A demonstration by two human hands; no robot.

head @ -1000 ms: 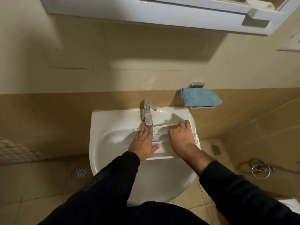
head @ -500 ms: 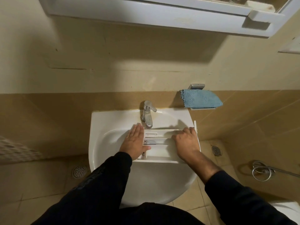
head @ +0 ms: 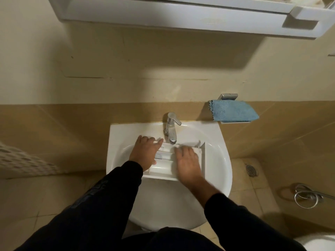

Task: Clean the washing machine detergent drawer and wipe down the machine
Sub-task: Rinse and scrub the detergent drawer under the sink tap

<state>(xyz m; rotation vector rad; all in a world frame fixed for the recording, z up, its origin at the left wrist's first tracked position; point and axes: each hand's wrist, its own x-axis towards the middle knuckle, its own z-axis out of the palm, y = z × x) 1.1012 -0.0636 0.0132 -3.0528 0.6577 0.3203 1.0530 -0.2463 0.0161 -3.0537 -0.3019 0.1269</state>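
The detergent drawer [head: 163,171] lies in the white sink [head: 220,160], directly below the faucet [head: 171,130]. The left hand [head: 145,153] rests on the drawer's left end, fingers extended over its far edge. The right hand [head: 188,163] lies flat inside the drawer's right section, fingers extended and blurred. A blue cloth [head: 233,111] sits on a wall holder, beyond the sink to the right.

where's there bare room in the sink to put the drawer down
Bare basin lies toward the person, between the drawer and the front rim. A narrower strip is free at the sink's right, beside the drawer's end. It is crowded at the back, where the tap, left hand and right hand meet.
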